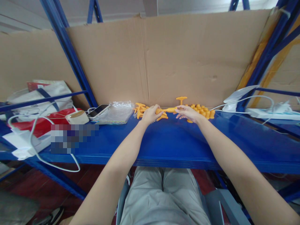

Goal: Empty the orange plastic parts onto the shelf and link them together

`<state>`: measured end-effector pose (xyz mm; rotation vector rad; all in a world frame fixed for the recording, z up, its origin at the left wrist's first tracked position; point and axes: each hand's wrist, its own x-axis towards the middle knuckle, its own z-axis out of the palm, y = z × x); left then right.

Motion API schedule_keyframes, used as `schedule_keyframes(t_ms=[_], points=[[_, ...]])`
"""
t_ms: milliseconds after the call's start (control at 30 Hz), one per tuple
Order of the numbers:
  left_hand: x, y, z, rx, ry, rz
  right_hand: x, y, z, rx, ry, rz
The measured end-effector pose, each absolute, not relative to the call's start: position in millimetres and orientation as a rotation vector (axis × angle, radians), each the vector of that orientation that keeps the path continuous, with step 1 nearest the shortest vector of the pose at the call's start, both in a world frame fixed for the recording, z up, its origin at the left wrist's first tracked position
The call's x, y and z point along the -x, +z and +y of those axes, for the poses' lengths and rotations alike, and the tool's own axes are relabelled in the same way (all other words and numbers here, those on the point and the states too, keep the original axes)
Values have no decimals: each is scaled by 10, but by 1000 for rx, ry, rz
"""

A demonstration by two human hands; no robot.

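Both my hands are over the back of the blue shelf. My left hand [150, 115] is closed on the left end of a slim orange plastic piece [170, 110]. At its right end, my right hand [188, 113] pinches with thumb and forefinger, its other fingers loosely apart. Behind my right hand stands an orange T-shaped piece [181, 100], its crossbar on top. Loose orange pieces [140, 107] with small metal chains lie beside and under my left hand. A tight cluster of orange pieces [205, 112] sits to the right of my right hand, partly hidden by it.
A cardboard sheet [187, 59] closes off the back of the blue shelf [173, 147]. Left of the pieces lie clear plastic bags [117, 114] and a phone [99, 111]. Farther left are a white charger [77, 117] and cables. A power strip [274, 114] is at right.
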<state>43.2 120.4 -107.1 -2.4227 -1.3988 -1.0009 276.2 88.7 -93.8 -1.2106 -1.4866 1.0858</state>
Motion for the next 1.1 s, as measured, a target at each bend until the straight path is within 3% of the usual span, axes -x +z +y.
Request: schedule_keyframes(t_ms=[1100], points=[[-469,-1114,1256,2366,-1004,-1290,-2578,-868,835,1402,1072,-1313]])
